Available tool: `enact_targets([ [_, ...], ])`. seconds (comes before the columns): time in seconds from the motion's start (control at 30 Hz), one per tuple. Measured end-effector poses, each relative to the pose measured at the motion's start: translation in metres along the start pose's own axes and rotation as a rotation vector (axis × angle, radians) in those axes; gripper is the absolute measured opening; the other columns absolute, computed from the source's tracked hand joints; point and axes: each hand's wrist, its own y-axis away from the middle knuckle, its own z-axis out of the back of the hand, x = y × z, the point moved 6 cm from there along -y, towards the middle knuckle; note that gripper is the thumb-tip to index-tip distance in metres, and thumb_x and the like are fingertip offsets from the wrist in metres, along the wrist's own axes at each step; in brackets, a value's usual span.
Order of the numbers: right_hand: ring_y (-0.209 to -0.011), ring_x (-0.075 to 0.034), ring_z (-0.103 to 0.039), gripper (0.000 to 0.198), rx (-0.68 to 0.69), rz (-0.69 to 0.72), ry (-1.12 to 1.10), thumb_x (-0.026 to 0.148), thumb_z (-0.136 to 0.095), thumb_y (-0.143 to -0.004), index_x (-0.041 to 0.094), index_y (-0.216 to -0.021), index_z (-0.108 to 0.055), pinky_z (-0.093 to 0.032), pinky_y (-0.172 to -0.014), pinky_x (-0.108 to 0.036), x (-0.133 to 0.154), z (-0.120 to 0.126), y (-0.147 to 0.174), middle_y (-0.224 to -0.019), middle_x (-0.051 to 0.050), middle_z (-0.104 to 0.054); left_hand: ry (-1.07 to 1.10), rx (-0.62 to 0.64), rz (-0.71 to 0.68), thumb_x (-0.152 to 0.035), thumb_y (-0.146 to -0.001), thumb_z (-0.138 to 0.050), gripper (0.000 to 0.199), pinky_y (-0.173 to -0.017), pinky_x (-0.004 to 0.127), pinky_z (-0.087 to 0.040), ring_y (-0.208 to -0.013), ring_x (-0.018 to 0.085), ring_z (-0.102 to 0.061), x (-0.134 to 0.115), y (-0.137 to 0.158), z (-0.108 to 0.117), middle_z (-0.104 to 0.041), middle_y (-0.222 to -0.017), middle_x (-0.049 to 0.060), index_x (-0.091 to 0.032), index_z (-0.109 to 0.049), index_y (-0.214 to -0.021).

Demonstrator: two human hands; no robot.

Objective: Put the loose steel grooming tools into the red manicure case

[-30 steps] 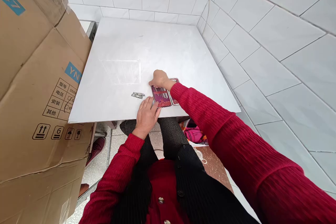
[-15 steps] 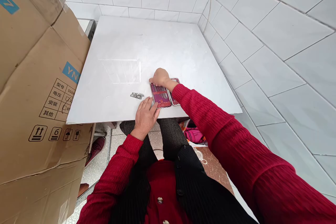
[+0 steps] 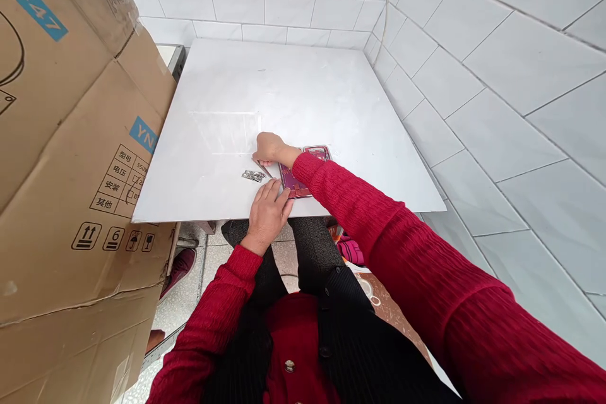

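Just left of the open maroon case (image 3: 291,180), a slim tool (image 3: 263,168) slants over the white surface (image 3: 331,95), pinched in the right hand (image 3: 267,148), knuckles up, its forearm reaching across the case. Whether the tip touches down, I cannot tell. The left hand (image 3: 268,211) lies palm down, fingers extended, thumb at the case's near edge. Beside the tool lies a small black-and-silver piece (image 3: 253,175).

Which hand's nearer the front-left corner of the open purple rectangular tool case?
Left. The left hand has its thumb at that corner of the case; the right hand is farther from it, past the case's left side, holding a slim, dark, straight tool.
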Motion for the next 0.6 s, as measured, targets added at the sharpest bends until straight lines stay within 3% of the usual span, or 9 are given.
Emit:
enact_targets([
  [0.1, -0.067, -0.021, -0.073, 0.014, 0.014, -0.065, -0.018, 0.008, -0.062, -0.083, 0.008, -0.080, -0.076, -0.062, -0.075, -0.030, -0.020, 0.006, 0.011, -0.069, -0.010, -0.074, -0.024, -0.001, -0.002, -0.031, -0.103, -0.054, 0.029, -0.110, 0.053, -0.050, -0.134, 0.034, -0.059, -0.002, 0.000, 0.001, -0.066, -0.135, 0.020, -0.014, -0.070, -0.121],
  [0.27, -0.073, -0.025, -0.074, 0.011, 0.020, -0.159, 0.148, 0.005, -0.065, -0.078, 0.008, -0.077, -0.076, -0.060, -0.081, -0.032, -0.051, 0.011, 0.036, -0.070, -0.013, -0.075, -0.029, 0.014, 0.012, -0.030, -0.103, -0.054, 0.029, -0.112, 0.052, -0.049, -0.134, 0.034, -0.058, -0.004, -0.001, 0.003, -0.066, -0.135, 0.021, -0.013, -0.070, -0.120],
  [0.47, -0.082, -0.029, -0.076, 0.014, -0.013, -0.187, 0.262, -0.002, -0.071, -0.071, 0.008, -0.080, -0.076, -0.060, -0.080, -0.031, -0.041, 0.009, 0.042, -0.071, -0.015, -0.076, -0.002, 0.041, 0.043, -0.029, -0.102, -0.054, 0.029, -0.114, 0.053, -0.047, -0.137, 0.033, -0.056, -0.003, -0.001, 0.001, -0.065, -0.138, 0.021, -0.015, -0.070, -0.123],
  [0.6, -0.082, -0.030, -0.077, 0.018, -0.043, -0.231, 0.259, -0.003, -0.070, -0.073, 0.008, -0.085, -0.077, -0.061, -0.080, -0.032, -0.032, 0.011, 0.036, -0.063, -0.012, -0.072, -0.004, 0.036, 0.043, -0.030, -0.102, -0.054, 0.030, -0.113, 0.053, -0.047, -0.137, 0.033, -0.057, -0.004, -0.001, 0.001, -0.065, -0.137, 0.021, -0.015, -0.070, -0.123],
])
